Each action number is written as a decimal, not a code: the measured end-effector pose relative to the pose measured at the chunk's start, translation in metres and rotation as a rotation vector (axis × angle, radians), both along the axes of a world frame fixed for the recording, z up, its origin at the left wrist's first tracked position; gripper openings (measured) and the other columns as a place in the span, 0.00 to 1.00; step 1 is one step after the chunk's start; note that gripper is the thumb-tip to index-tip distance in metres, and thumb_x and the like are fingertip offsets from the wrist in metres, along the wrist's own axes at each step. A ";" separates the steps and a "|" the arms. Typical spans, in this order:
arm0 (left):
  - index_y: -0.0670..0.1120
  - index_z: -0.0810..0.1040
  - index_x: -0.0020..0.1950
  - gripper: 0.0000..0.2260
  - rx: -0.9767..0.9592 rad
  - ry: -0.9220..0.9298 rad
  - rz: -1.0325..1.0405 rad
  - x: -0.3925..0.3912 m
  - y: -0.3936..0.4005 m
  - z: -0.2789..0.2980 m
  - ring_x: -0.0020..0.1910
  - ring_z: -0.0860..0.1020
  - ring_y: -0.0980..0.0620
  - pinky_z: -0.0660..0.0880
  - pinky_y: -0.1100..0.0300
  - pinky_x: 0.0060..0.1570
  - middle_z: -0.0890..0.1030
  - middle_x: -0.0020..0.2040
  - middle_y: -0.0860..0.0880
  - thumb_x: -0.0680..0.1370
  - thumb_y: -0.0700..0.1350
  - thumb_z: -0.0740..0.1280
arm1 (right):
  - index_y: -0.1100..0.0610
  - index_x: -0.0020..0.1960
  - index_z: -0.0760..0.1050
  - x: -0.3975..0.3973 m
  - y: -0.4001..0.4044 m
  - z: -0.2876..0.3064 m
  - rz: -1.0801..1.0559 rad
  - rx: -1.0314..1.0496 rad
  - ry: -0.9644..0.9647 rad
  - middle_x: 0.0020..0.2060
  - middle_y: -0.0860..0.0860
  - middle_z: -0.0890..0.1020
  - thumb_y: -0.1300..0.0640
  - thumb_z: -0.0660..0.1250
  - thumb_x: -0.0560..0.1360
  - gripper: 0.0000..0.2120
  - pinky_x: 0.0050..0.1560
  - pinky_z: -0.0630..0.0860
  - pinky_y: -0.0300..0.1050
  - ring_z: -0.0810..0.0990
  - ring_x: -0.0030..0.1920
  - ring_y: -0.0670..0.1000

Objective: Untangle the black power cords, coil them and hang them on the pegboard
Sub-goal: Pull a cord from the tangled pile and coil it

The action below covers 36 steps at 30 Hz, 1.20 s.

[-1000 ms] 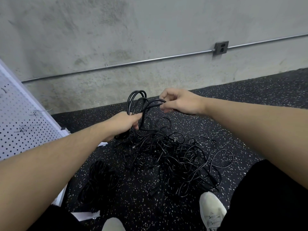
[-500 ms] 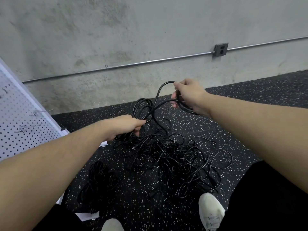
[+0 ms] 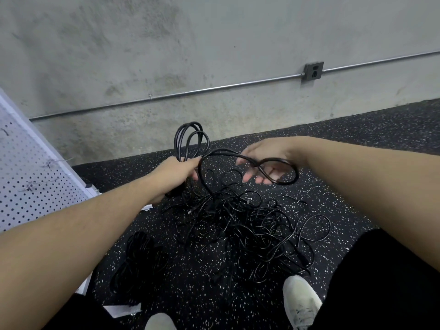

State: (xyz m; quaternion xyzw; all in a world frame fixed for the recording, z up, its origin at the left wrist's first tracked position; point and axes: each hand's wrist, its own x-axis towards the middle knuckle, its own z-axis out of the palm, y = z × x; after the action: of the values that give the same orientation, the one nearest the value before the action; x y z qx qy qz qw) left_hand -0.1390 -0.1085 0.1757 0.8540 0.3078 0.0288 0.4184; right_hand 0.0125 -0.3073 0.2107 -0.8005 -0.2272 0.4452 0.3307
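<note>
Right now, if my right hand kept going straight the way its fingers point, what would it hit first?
Probably your left hand. The right hand points left across the cord loop draped over its fingers, toward the coil the left hand grips. Depth is hard to judge, so it might pass in front.

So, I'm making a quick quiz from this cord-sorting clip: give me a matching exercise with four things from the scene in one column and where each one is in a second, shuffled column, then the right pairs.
Things:
1. coiled loops
2. tangled cords
3. pegboard
4. wall outlet

Places:
A. leaning at the far left edge of the view
B. on the conduit running along the concrete wall
C. gripped in the left hand, standing up above it
D. spread on the speckled floor in front of the shoes

Pairs: 1-C, 2-D, 3-A, 4-B
</note>
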 end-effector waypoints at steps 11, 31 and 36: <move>0.48 0.65 0.28 0.25 -0.293 -0.035 0.164 -0.002 -0.004 0.006 0.44 0.65 0.53 0.76 0.53 0.43 0.87 0.50 0.49 0.84 0.54 0.63 | 0.55 0.69 0.70 0.008 -0.014 -0.005 0.199 0.159 -0.182 0.47 0.52 0.85 0.57 0.63 0.84 0.15 0.50 0.84 0.49 0.87 0.49 0.54; 0.48 0.67 0.31 0.21 -0.788 -0.121 0.079 0.012 -0.033 0.023 0.23 0.61 0.57 0.62 0.66 0.21 0.77 0.33 0.49 0.83 0.51 0.61 | 0.51 0.61 0.80 -0.010 0.024 -0.011 0.398 0.416 -1.198 0.57 0.50 0.80 0.48 0.71 0.78 0.14 0.62 0.71 0.50 0.75 0.60 0.52; 0.48 0.67 0.31 0.21 -0.766 -0.103 0.049 0.009 -0.023 0.017 0.23 0.61 0.57 0.61 0.66 0.22 0.87 0.47 0.46 0.84 0.52 0.61 | 0.56 0.57 0.74 -0.007 0.015 -0.008 0.481 0.403 -1.176 0.47 0.49 0.80 0.47 0.63 0.83 0.12 0.47 0.72 0.47 0.77 0.46 0.53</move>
State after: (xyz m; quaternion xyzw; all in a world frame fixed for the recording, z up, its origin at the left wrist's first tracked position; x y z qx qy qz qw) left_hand -0.1301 -0.1317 0.1929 0.6257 0.2951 -0.0357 0.7212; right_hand 0.0050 -0.2921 0.2031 -0.7596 -0.6207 -0.0554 0.1861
